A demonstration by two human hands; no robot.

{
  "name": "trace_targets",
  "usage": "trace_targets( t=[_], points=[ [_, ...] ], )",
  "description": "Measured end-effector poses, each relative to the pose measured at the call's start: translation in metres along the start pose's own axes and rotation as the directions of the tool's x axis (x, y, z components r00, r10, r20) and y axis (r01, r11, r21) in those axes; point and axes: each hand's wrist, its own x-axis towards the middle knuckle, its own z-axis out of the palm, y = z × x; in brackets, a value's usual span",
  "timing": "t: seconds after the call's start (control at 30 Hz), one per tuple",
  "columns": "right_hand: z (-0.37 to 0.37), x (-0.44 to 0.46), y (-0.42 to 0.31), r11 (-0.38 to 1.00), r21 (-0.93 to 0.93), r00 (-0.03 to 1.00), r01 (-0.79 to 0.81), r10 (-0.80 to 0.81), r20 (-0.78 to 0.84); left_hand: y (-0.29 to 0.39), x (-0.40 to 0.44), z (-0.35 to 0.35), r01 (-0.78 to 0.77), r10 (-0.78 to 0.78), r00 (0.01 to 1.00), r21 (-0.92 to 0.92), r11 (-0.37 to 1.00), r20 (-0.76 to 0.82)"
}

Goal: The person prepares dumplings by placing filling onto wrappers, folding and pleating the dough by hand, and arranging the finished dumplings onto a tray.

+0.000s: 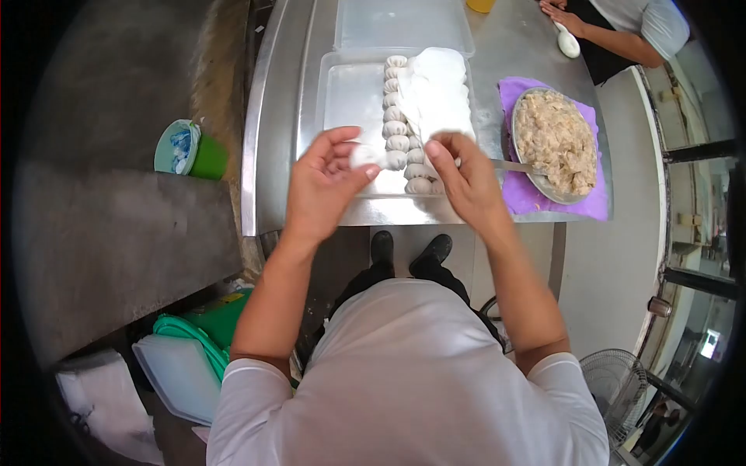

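My left hand (326,182) is closed around a round white piece of dough (365,155), slightly blurred, above a tray. My right hand (468,177) is closed on a spatula (510,165), whose flat metal end reaches right to the filling. Pale minced filling (556,136) is heaped in a metal bowl (561,198) on a purple cloth (510,203). Between my hands, pleated dumplings (395,127) stand in rows on the translucent tray (351,85). Soft white layers (439,89) lie over part of the rows; I cannot tell whether they are cloth or dough wrappers.
Another translucent tray (404,27) lies farther back on the steel table (268,155). A co-worker's hands (561,17) rest at the back right near a white spoon (568,43). At left are a green bin (203,154) and stacked lids (183,373); a fan (614,388) stands at lower right.
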Motion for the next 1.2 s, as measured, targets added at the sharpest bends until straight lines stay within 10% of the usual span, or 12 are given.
trace_targets(
  t=[0.13,0.37,0.73,0.97,1.2],
  points=[
    [0.001,0.034,0.007,0.700,-0.610,0.916,0.372,-0.384,0.117,-0.002,0.008,-0.019,0.033,-0.031,0.999,0.152,0.988,-0.015],
    [0.044,0.061,0.031,0.540,-0.749,0.922,0.383,-0.182,0.341,-0.021,0.006,-0.020,-0.098,0.034,0.992,0.587,0.804,0.120],
    [0.030,0.082,0.035,0.613,-0.734,0.935,0.294,-0.024,0.355,-0.049,0.022,0.005,-0.392,0.130,0.909,0.702,0.594,0.397],
    [-0.011,0.086,0.045,0.690,-0.619,0.927,0.374,-0.286,0.241,-0.058,0.030,0.009,-0.396,0.114,0.907,0.732,0.554,0.405],
    [-0.051,0.074,0.026,0.864,-0.488,0.989,0.124,-0.069,0.129,-0.059,0.033,0.007,-0.386,0.060,0.900,0.728,0.567,0.431]
  ],
)
